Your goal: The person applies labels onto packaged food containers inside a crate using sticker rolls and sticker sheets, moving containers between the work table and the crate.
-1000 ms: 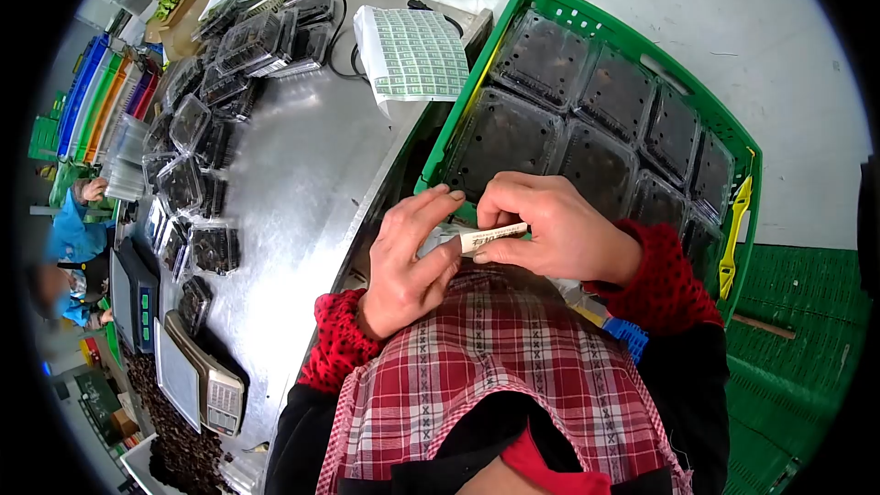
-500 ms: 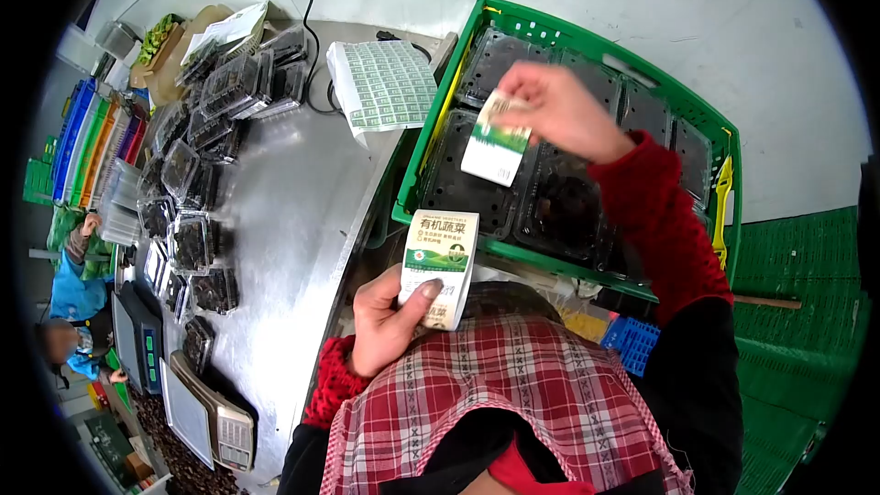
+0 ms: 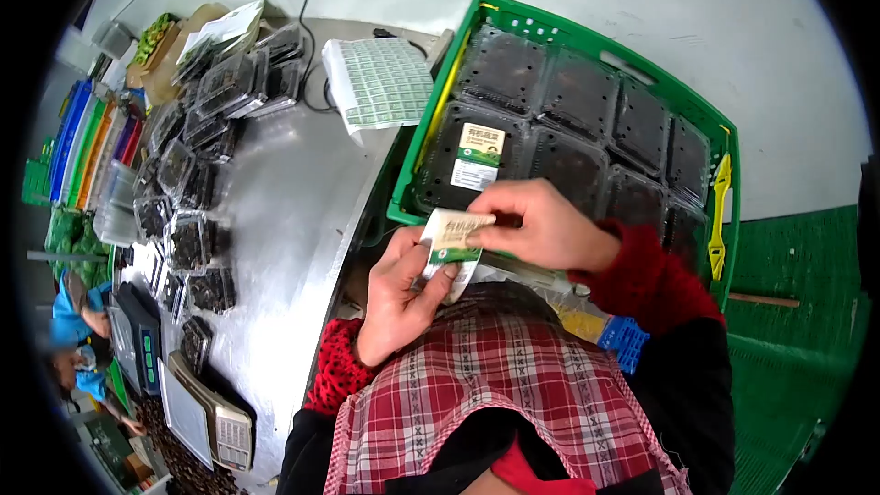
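Note:
My left hand [image 3: 396, 301] grips a folded strip of cream, green and white product labels [image 3: 444, 255], its thumb pressed on the front. My right hand [image 3: 541, 227] pinches the upper edge of a label on that strip, which is curling back. Just beyond the hands, a similar label [image 3: 478, 156] lies on the perforated lid of a clear plastic clamshell box [image 3: 433, 179], dark contents showing through. Several more such boxes [image 3: 566, 165] sit in rows in a green plastic crate [image 3: 739, 151], their lids bare where I can see them.
Left of me, a metal table [image 3: 284, 192] carries piled clamshell boxes [image 3: 188, 243], a digital scale [image 3: 206, 412] and a sheet of small green labels [image 3: 385, 82]. A yellow strap [image 3: 720, 215] hangs at the crate's right side. A person in blue [image 3: 71, 316] stands at far left.
The label from my right hand now lies on the near-left box lid. My right hand has come down to the strip in my left hand and pinched another label.

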`<act>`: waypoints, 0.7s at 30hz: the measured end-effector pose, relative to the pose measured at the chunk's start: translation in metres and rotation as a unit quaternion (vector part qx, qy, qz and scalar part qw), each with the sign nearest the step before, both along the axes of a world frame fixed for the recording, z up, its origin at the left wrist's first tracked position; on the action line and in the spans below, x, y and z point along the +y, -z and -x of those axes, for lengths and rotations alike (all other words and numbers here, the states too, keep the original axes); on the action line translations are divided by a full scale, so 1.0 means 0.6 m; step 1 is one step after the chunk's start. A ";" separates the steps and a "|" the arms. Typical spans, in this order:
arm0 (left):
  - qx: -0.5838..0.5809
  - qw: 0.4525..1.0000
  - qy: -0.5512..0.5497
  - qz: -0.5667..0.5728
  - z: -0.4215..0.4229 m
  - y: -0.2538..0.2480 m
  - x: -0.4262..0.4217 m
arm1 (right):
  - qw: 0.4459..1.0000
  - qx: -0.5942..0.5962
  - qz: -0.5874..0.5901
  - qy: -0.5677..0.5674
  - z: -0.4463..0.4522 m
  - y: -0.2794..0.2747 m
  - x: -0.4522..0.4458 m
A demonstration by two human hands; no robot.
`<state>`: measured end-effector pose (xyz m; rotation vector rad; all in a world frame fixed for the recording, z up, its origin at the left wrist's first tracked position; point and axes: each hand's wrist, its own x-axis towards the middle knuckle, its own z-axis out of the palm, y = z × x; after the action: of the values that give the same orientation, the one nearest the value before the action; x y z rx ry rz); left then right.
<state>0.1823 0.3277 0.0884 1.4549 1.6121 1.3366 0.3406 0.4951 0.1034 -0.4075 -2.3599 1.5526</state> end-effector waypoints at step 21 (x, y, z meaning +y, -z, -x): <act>-0.047 0.987 0.150 0.039 -0.057 0.015 0.043 | 0.866 -0.165 -0.359 0.308 -0.142 0.039 0.082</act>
<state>0.2164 0.3537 0.0791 1.4949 1.3094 1.1401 0.4261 0.5442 0.0803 -1.1477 -2.4568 0.2923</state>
